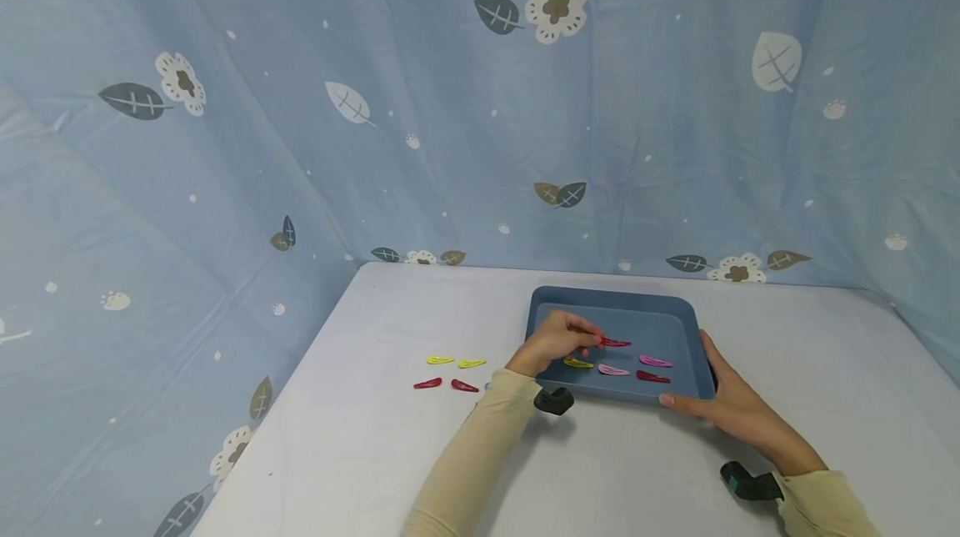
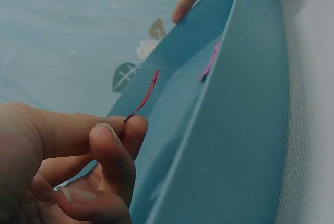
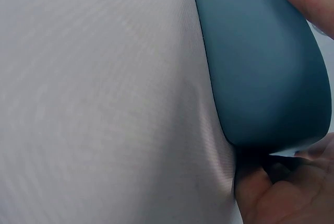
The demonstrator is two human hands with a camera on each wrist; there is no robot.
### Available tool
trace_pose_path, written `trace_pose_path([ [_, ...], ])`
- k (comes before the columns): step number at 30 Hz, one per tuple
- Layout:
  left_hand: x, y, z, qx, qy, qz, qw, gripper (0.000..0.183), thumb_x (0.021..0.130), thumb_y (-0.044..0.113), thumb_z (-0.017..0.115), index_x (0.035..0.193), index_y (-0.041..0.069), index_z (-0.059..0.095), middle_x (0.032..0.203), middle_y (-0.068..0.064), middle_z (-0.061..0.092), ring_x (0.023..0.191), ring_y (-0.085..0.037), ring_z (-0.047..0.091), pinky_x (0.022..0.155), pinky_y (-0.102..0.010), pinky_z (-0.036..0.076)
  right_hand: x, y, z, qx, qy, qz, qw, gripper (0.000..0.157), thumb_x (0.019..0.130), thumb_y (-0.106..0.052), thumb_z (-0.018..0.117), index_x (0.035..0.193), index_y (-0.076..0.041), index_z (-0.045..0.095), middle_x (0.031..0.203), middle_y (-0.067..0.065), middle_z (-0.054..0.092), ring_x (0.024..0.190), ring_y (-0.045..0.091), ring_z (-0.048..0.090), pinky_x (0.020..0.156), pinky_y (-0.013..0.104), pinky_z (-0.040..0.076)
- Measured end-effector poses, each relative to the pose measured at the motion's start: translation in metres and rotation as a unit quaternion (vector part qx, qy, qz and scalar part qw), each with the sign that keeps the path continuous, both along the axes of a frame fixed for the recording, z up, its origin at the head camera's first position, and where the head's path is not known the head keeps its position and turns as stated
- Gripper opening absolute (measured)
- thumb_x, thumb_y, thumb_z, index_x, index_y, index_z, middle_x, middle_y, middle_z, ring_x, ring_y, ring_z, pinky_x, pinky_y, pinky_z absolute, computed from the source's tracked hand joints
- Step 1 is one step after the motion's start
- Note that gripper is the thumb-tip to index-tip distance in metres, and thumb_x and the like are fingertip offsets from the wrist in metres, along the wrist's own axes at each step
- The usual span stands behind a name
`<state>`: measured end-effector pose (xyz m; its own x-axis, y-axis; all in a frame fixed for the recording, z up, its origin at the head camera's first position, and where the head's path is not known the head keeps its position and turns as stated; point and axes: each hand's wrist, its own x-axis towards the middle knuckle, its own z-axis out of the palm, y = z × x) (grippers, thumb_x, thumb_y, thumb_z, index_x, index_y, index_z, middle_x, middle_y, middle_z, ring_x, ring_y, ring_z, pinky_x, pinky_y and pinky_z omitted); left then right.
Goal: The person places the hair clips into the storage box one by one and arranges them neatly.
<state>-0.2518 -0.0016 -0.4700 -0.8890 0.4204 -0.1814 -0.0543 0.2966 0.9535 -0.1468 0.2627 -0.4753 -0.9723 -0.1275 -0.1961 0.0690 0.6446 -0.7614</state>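
Note:
My left hand (image 1: 553, 343) pinches a red snap hair clip (image 1: 617, 343) between thumb and fingertips, over the blue tray (image 1: 651, 322). In the left wrist view that red clip (image 2: 150, 92) points up and away from the fingertips. Along the tray's front half lie a yellow clip (image 1: 578, 363), a light pink clip (image 1: 613, 370), a darker pink clip (image 1: 656, 361) and a dark red clip (image 1: 653, 377). My right hand (image 1: 738, 405) grips the tray's front right corner, thumb at the front rim; in the right wrist view, other fingers (image 3: 284, 198) reach beneath the tray's edge.
Left of the tray, yellow clips (image 1: 472, 363) and red clips (image 1: 427, 383) lie on the white tabletop (image 1: 360, 445). A bit of blue shows beside the left sleeve (image 1: 480, 445), which hides the rest. A patterned blue curtain (image 1: 465, 120) hangs behind and at the left.

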Motion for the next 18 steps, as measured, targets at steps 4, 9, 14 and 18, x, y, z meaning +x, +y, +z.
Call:
trace_pose_path([
  [4,-0.0011,-0.0002,-0.0017,-0.005,0.001,-0.005,1.0,0.009,0.089,0.014,0.069,0.093,0.014,0.077,0.079,-0.009,0.07,0.057,-0.011,0.054,0.048,-0.024,0.037,-0.0004,-0.0001,0.0001,-0.003,-0.005,-0.001,1.0,0.123,0.082,-0.048,0.073,0.149,-0.024,-0.027,0.157,0.033,-0.007,0.138,0.062,0.009,0.094,0.076,0.029],
  [9,-0.0022,0.0009,-0.0017,-0.016,0.003,-0.004,0.9999,0.01,0.089,0.015,0.069,0.094,0.014,0.077,0.078,-0.007,0.071,0.055,-0.011,0.054,0.048,-0.024,0.037,0.0002,-0.0003,0.0004,-0.007,-0.004,0.003,1.0,0.122,0.082,-0.047,0.072,0.149,-0.025,-0.027,0.157,0.033,-0.007,0.137,0.062,0.01,0.092,0.075,0.031],
  [14,-0.0022,0.0022,-0.0013,-0.022,-0.004,-0.002,0.9997,0.01,0.089,0.014,0.069,0.094,0.013,0.077,0.079,-0.004,0.072,0.056,-0.011,0.055,0.048,-0.024,0.036,-0.0001,-0.0006,0.0001,-0.009,0.0,0.002,1.0,0.122,0.082,-0.047,0.073,0.149,-0.025,-0.026,0.157,0.033,-0.006,0.138,0.061,0.011,0.094,0.075,0.029],
  [18,-0.0021,0.0033,-0.002,-0.024,-0.004,-0.003,0.9997,0.01,0.089,0.014,0.069,0.095,0.012,0.077,0.08,0.0,0.073,0.056,-0.011,0.056,0.047,-0.023,0.037,0.0003,-0.0006,0.0008,-0.007,0.001,0.001,1.0,0.122,0.082,-0.047,0.073,0.149,-0.024,-0.026,0.157,0.033,-0.006,0.138,0.061,0.011,0.094,0.075,0.029],
])
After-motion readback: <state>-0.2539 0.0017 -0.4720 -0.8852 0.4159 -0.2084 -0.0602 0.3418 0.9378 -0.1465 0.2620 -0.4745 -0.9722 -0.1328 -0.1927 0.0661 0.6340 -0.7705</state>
